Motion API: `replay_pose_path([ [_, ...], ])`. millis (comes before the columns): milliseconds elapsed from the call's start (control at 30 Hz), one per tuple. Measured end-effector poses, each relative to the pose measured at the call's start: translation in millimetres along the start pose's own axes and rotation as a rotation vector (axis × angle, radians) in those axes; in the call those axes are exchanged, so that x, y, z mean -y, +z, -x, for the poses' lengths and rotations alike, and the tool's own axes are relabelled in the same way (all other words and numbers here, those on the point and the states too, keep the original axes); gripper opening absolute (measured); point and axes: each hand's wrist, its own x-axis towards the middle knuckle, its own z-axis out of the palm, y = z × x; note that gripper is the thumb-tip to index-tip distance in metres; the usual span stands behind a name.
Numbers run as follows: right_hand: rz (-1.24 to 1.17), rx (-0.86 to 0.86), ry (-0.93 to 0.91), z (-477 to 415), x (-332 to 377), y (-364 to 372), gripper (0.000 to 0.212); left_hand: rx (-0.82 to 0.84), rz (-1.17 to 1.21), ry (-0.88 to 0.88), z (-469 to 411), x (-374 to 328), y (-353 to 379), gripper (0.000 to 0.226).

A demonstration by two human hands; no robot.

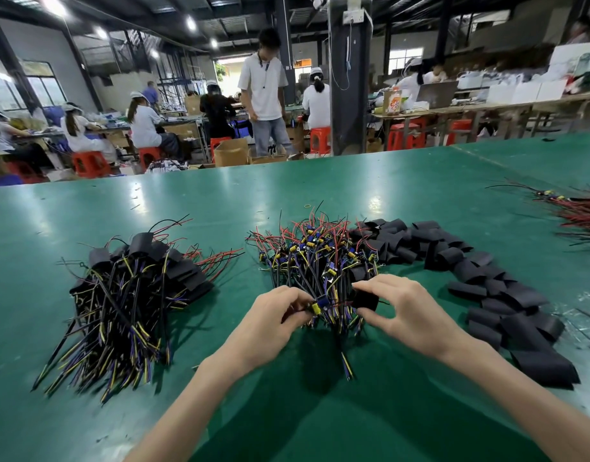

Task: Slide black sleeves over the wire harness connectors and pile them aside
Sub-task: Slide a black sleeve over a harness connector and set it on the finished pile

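Note:
My left hand [280, 310] pinches a wire harness at its yellow and blue connector [318, 305], just in front of the bare harness pile [320, 258] in the middle of the table. My right hand [403, 308] holds a black sleeve [365, 301] between thumb and fingers, a short way right of that connector; the harness's thin wires run into the sleeve. A pile of sleeved harnesses [133, 285] lies to the left. Loose black sleeves [470, 271] curve along the right side.
The green table [320, 411] stretches wide around the piles. Another bundle of red and black wires [580, 218] lies at the far right edge. Beyond the table, a person [265, 95] stands by cardboard boxes, and seated workers fill benches behind.

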Motion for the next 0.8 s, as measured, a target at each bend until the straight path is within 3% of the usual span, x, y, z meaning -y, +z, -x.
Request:
replay_pose_path([
  [267, -0.023, 0.031, -0.149, 0, 10, 3, 0.038, -0.026, 0.156, 0.001, 1, -13, 1, 0.007],
  [667, -0.12, 0.107, -0.15, 3, 19, 3, 0.035, -0.009, 0.071, 0.044, 3, -15, 5, 0.014],
  [800, -0.097, 0.098, -0.176, 4, 26, 7, 0.033, -0.003, 0.198, 0.016, 5, -17, 8, 0.022],
])
